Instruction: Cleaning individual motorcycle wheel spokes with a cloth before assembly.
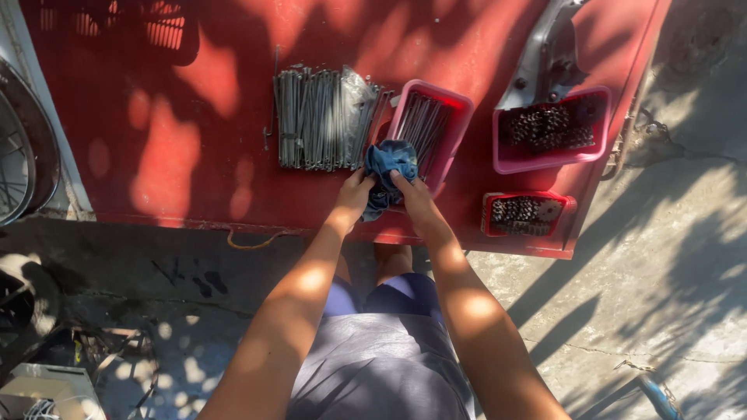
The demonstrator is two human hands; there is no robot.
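Centrally, I see both hands closed on a crumpled blue rag (389, 167): the left hand (355, 194) pinches its left side, the right hand (411, 194) grips its right side, thumbs on top. Whether anything is wrapped inside the cloth I cannot tell. The rag is denim-blue, bunched into soft folds, lighter where sun strikes its upper part and darker where a tail hangs down between the two hands. It sits at the near edge of a red table (194, 117), overlapping the near end of a pink tray (459, 105) that holds thin dark metal rods lying lengthwise. Just left of the tray lies a loose bundle of grey rods (319, 117), side by side on the table. Further right, a second pink tray (506, 159) contains dark toothed metal parts, and a smaller red tray (489, 204) nearer the table edge holds more of the same. A grey metal bracket (545, 54) rests behind the second tray. Dappled leaf shadow covers the table. A wheel rim (23, 148) shows at far left.
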